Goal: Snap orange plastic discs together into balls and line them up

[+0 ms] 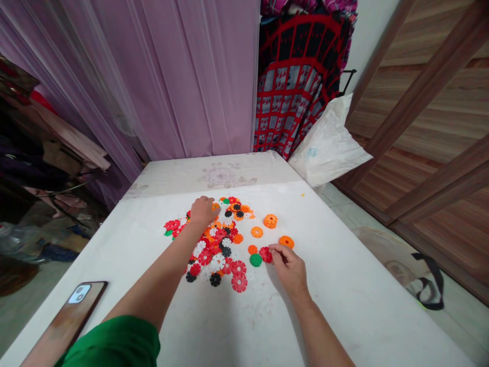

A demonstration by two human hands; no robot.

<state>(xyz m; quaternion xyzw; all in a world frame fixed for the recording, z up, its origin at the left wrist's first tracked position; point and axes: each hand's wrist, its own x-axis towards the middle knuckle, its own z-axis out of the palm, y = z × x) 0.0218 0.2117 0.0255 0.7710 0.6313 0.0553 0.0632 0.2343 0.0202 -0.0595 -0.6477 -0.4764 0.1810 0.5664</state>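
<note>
A loose pile of notched plastic flower discs (218, 261) in red, orange, white, black and green is spread on the white-covered table. My left hand (204, 211) reaches over the far left part of the pile, its fingertips closed around an orange disc (216, 206). Between the thumb and fingers of my right hand (289, 269) is the edge of a red disc (265, 254), low over the table to the right of the pile. A green disc (255, 260) and a small orange disc (252, 249) lie close beside that red one.
Larger orange discs (270, 220) lie apart, right of the pile. A phone (69, 318) rests face down at the table's left edge. Beyond the table (171, 176) hang purple curtains (198, 76); a white bag (324, 145) stands at its far right corner.
</note>
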